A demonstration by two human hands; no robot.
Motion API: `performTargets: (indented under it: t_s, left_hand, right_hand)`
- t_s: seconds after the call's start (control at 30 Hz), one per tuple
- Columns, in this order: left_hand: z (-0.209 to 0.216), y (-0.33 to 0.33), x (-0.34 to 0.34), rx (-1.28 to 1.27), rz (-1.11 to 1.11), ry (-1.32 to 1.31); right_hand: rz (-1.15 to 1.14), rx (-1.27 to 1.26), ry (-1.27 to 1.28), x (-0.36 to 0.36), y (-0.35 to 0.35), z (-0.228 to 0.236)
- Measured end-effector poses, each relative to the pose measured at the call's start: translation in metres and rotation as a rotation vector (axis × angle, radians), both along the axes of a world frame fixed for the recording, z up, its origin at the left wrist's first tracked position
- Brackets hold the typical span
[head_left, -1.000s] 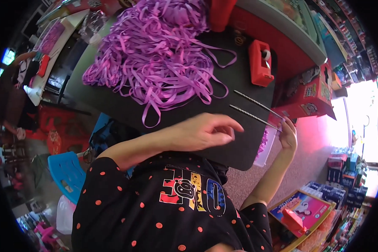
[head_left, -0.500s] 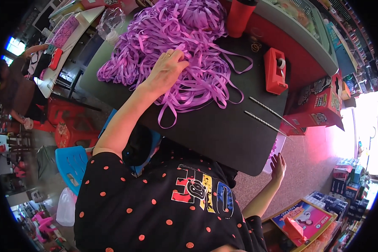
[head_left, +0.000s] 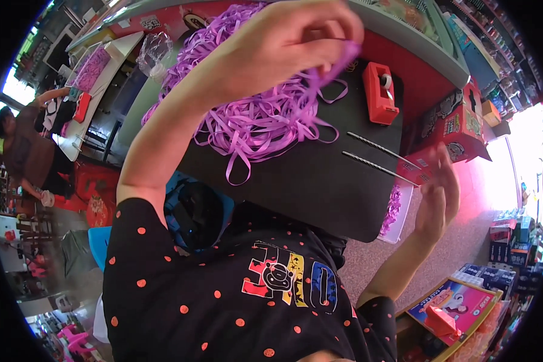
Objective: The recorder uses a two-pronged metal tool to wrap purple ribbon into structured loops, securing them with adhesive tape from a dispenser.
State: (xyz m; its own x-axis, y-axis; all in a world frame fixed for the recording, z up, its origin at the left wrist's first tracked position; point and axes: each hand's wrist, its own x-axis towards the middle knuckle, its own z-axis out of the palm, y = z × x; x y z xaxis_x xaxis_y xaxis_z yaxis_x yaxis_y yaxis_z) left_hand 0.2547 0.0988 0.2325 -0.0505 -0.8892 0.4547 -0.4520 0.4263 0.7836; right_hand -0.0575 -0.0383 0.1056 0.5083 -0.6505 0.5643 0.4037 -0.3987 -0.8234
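Head view is showing my left hand (head_left: 289, 39) raised close to the camera, fingers pinching one purple ribbon strip (head_left: 338, 63). The strip is hanging from the fingertips down and to the left, toward the ribbon pile (head_left: 253, 114) on the black board (head_left: 320, 181). My right hand (head_left: 437, 196) is hovering open, holding nothing, just past the board's right edge. Two thin rods (head_left: 377, 158) are lying parallel, pointing from upper left to lower right. A red tape dispenser (head_left: 380, 93) is standing beyond them. A red carton (head_left: 458, 130) is sitting further right, and a colourful flat box (head_left: 455, 304) lower right. The board's near half is giving free room.
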Motion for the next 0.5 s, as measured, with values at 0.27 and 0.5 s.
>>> performTargets:
  t_s: [0.27, 0.5]
  left_hand:
    - [0.026, -0.055, -0.089, -0.146, -0.208, -0.353]
    - [-0.075, -0.058, -0.053, -0.059, -0.218, -0.462]
  right_hand:
    - [0.157, 0.316, -0.081, 0.032, 0.022, 0.077]
    - [-0.111, 0.365, 0.114, -0.032, -0.001, 0.035]
